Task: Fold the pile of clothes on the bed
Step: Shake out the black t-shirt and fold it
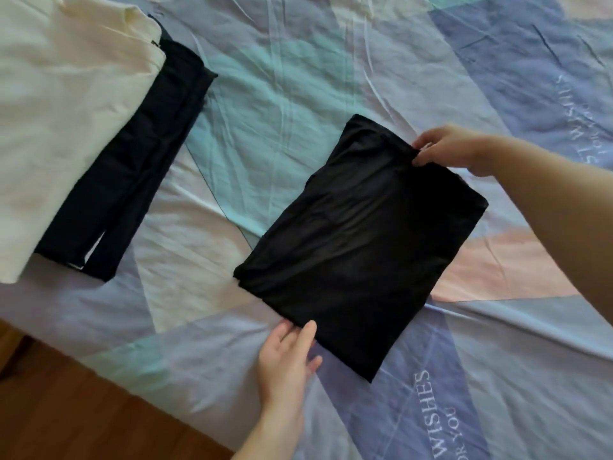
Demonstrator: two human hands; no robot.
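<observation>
Hidden and cut-off parts, head view

The cream garment [66, 111] is running off the top and left edges and lying over part of the dark navy garment [132, 161]. The left hand's [288, 360] fingertips are disappearing under the folded black garment [361, 244]; whether they are gripping it cannot be told. Both forearms are leaving the frame. The bed [298, 94] is extending past three edges, its printed wording [434, 416] getting clipped at the bottom.

Near-edge print: "WISHES" above "…OR YOU", pale letters on the patchwork pastel bedsheet [434, 416].
Right-edge print: "…T WISHES" with a smaller blurred line, same bedsheet, reversed orientation.
</observation>
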